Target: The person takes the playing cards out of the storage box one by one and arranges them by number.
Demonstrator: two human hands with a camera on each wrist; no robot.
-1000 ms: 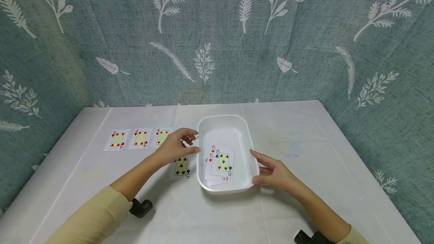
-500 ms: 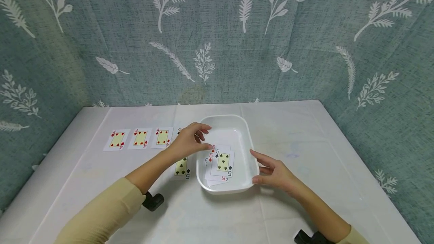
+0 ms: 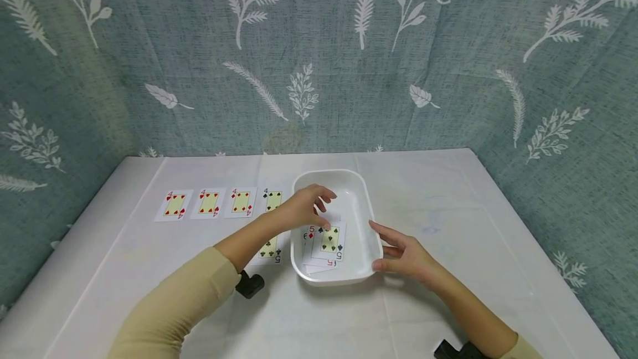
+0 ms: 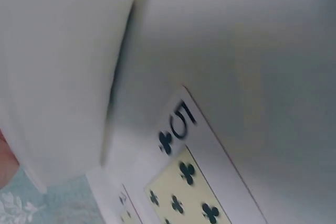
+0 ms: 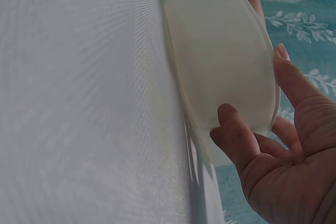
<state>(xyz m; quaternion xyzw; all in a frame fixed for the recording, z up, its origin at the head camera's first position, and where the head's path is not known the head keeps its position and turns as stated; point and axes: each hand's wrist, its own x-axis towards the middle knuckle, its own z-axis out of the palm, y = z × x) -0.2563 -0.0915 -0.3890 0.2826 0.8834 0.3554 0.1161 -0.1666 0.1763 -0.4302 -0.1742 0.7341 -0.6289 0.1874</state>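
A white plastic tray [image 3: 351,181] stands in the middle of the table, holding several overlapping playing cards. On top lies a five of spades [image 3: 330,241], and a five of diamonds [image 3: 312,231] shows beneath it. My left hand [image 3: 301,208] reaches over the tray's left rim, fingers loosely bent, thumb tip over the five of spades; contact cannot be told. Nothing is visible in that hand. My right hand [image 3: 406,251] rests against the tray's right side, with fingertips on the rim and outer wall in the right wrist view. Beside the tray lies a five of clubs [image 4: 181,182], partly hidden by my left arm in the head view.
Left of the tray, a row of fours lies face up: two hearts [image 3: 174,205] [image 3: 208,203], a diamonds card [image 3: 241,202] and a black four [image 3: 272,199]. A white cloth [image 3: 438,198] covers the table. Patterned green fabric [image 3: 339,98] hangs behind and at both sides.
My left hand has moved right, from beside the tray's left rim to over the cards inside, uncovering the fours. My right hand and the tray have stayed in place.
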